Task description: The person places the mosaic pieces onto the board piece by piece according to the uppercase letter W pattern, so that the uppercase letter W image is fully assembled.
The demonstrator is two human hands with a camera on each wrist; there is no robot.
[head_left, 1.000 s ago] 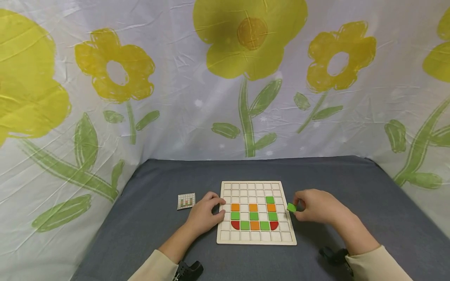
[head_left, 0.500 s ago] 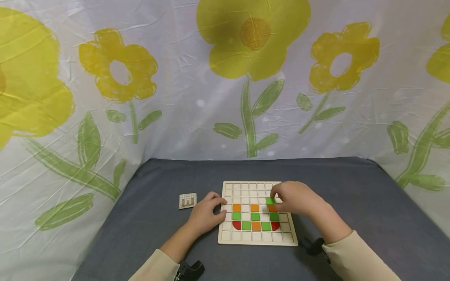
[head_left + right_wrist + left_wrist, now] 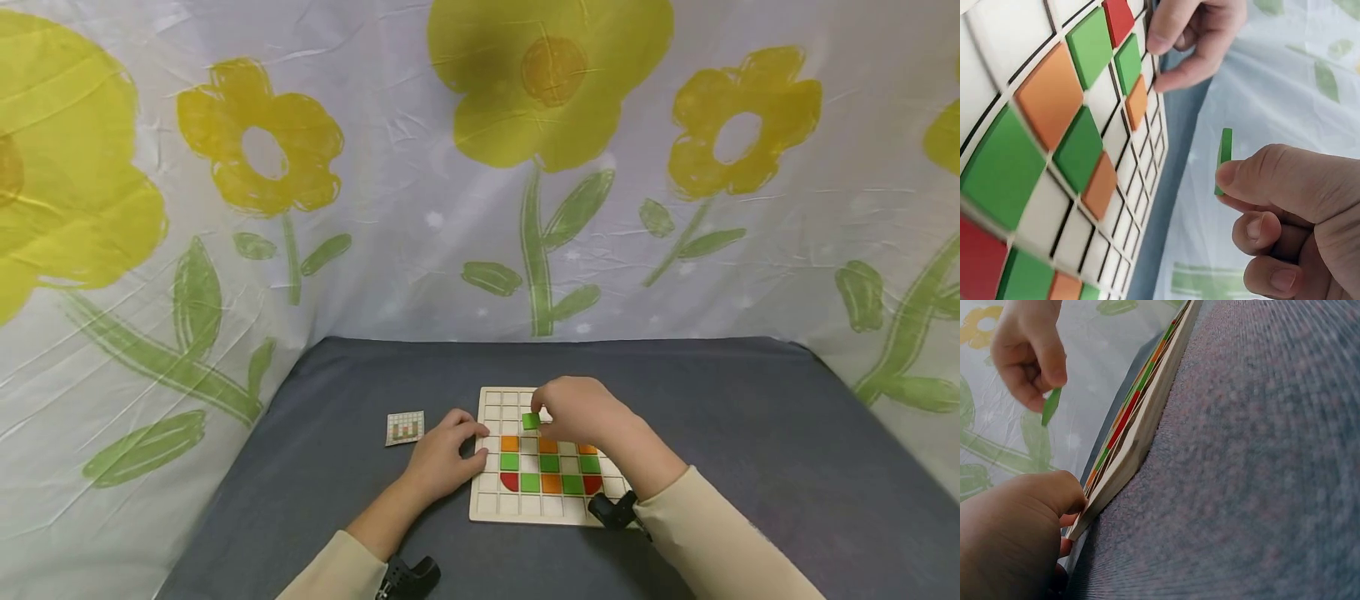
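My right hand (image 3: pixel 585 410) pinches a small green square tile (image 3: pixel 531 421) between thumb and fingertips, over the upper middle of a pale wooden grid board (image 3: pixel 487 505). In the right wrist view the tile (image 3: pixel 1224 161) is held edge-on, apart from the board. My left hand (image 3: pixel 444 454) rests at the board's left edge, its thumb and index finger spread apart and touching the rim. Lying in the grid are orange tiles (image 3: pixel 510 444), green tiles (image 3: pixel 509 462) and red rounded-corner tiles (image 3: pixel 509 482). My right hand and forearm hide the board's upper right part.
A small printed card (image 3: pixel 405 428) with a grid pattern lies left of the board, close to my left hand. The table wears a dark grey cloth (image 3: pixel 360 375). Behind it hangs a white curtain (image 3: pixel 397 250) with yellow flowers. Each wrist carries a black camera (image 3: pixel 613 510).
My right hand has moved left with the green tile, from beside the board's right edge to above its upper middle. The left hand keeps its place at the left edge.
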